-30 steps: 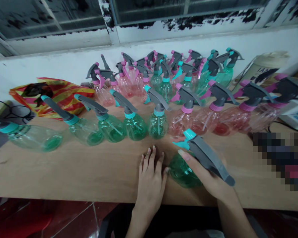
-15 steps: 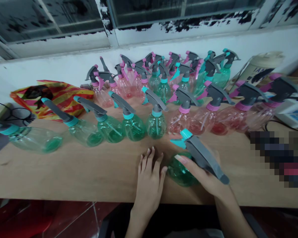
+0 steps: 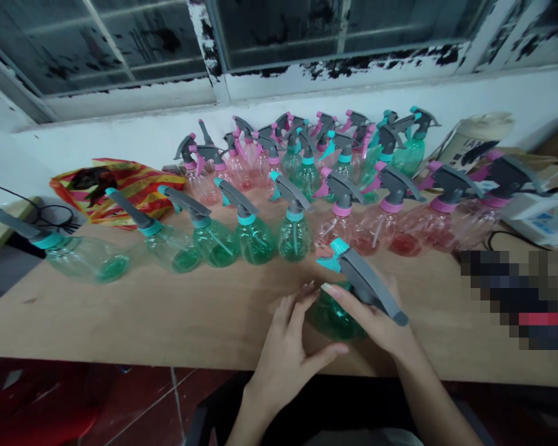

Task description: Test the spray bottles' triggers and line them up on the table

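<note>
A green spray bottle (image 3: 337, 314) with a grey head and a turquoise trigger and nozzle stands near the front of the table, its head slanting toward the lower right. My right hand (image 3: 374, 319) is wrapped around its neck, thumb across the front. On the bottle's left side is my left hand (image 3: 291, 337), thumb and fingers apart in a curve; whether the fingertips touch the bottle I cannot tell. Behind both hands runs a row of similar bottles, among them a green spray bottle (image 3: 294, 238) and a pink spray bottle (image 3: 337, 232).
More pink and green bottles crowd against the wall at the back. A red and yellow plastic bag (image 3: 130, 192) lies at the back left of the wooden table (image 3: 167, 322). At the right are a pale container (image 3: 477, 136), a white device (image 3: 534, 217) and a cable.
My left hand has gone from lying flat on the table to curving beside the bottle, with its thumb spread out. My right hand keeps its hold on the bottle. The view has shifted slightly.
</note>
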`<state>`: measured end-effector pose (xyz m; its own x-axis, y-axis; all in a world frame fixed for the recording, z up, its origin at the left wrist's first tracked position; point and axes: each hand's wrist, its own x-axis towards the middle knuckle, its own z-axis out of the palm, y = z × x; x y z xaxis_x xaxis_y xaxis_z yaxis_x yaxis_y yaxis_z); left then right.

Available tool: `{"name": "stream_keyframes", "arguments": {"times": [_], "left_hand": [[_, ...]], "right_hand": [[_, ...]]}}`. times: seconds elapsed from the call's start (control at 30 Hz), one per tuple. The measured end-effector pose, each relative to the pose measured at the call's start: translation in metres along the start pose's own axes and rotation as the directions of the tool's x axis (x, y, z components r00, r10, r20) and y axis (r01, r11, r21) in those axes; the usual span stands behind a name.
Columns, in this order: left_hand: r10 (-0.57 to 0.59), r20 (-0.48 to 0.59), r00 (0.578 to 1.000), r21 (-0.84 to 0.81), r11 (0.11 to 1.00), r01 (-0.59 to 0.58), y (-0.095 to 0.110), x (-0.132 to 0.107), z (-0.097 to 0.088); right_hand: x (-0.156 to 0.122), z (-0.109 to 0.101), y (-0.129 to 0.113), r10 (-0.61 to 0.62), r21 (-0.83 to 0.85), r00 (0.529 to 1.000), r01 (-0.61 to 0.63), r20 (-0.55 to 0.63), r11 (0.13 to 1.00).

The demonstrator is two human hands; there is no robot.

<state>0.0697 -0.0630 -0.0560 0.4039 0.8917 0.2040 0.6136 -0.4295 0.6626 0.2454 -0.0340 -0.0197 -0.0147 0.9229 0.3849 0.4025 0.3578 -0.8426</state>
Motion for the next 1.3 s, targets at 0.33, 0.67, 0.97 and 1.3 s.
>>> {"name": "stream_keyframes", "arguments": {"times": [0.33,0.67,0.97,1.3], "left_hand": [[0.028,-0.114,0.993,0.209,0.978,-0.004,0.013,0.004,0.003],[-0.038,-0.323,0.946,0.102,0.992,0.075,-0.031,-0.03,-0.085],[-0.26,-0.636,0.726,0.0,0.941,0.338,-0.148,-0.088,-0.214],[-0.207,-0.673,0.71,0.08,0.934,0.349,-0.227,-0.056,-0.223]], "right_hand": [[0.0,0.018,-0.006,-0.046,-0.008,0.995,0.045,-0.09,0.999],[0.036,0.053,-0.057,-0.245,0.0,0.876,0.269,0.415,0.963],[0.09,0.138,-0.105,-0.325,-0.021,0.88,0.354,0.347,0.935],[0.136,0.211,-0.133,-0.373,-0.358,0.886,0.455,0.275,0.816]]}}
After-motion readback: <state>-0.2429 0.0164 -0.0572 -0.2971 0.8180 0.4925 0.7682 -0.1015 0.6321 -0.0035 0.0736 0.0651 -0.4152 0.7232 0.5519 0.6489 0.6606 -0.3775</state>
